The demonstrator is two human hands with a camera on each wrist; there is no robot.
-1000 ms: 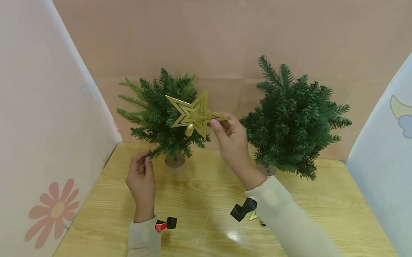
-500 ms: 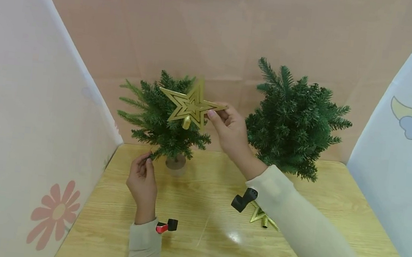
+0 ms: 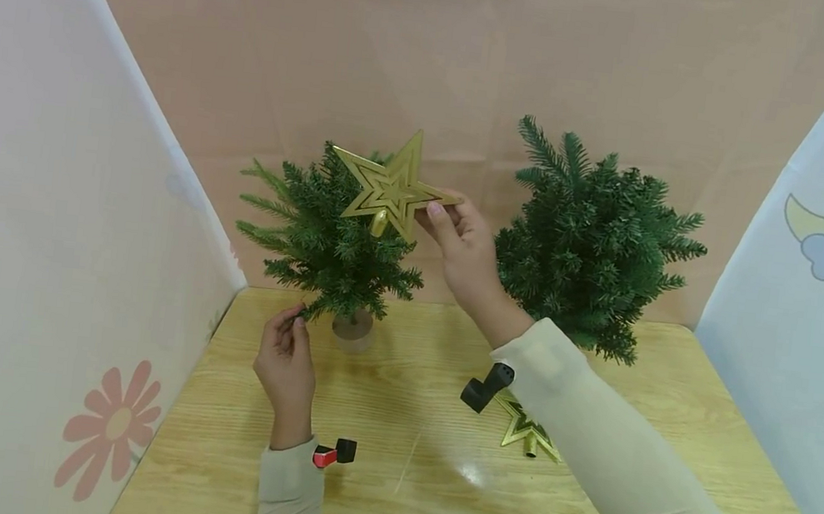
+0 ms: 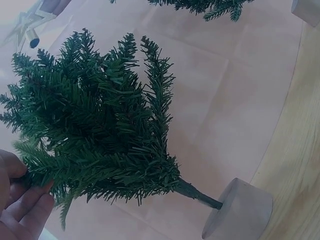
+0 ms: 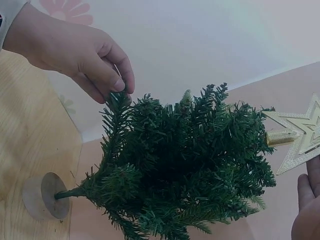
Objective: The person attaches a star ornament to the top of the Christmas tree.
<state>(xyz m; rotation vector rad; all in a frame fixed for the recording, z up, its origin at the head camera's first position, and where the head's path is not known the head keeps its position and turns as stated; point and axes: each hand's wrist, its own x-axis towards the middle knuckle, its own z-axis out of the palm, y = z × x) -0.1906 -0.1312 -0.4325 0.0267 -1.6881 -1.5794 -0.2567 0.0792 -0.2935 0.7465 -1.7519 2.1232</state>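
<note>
In the head view my right hand (image 3: 468,255) pinches one point of a gold star tree topper (image 3: 393,190). The topper's short socket points down and overlaps the top of the left small artificial Christmas tree (image 3: 344,258). The right wrist view shows that socket right at the uppermost twigs of the tree (image 5: 175,165). My left hand (image 3: 287,365) pinches the tip of a low branch on the tree's left side, also seen in the left wrist view, where the branch tip (image 4: 37,167) lies between thumb and fingers. The tree stands upright on a round base (image 3: 352,333).
A second, fuller artificial tree (image 3: 589,250) stands at the right. Another gold star topper (image 3: 525,428) lies on the wooden table (image 3: 392,448), partly under my right forearm. Fabric walls enclose the back and both sides.
My right hand has raised the star topper from in front of the tree's foliage to near its top. The second star on the table has come further into view. My left hand stays at the branch.
</note>
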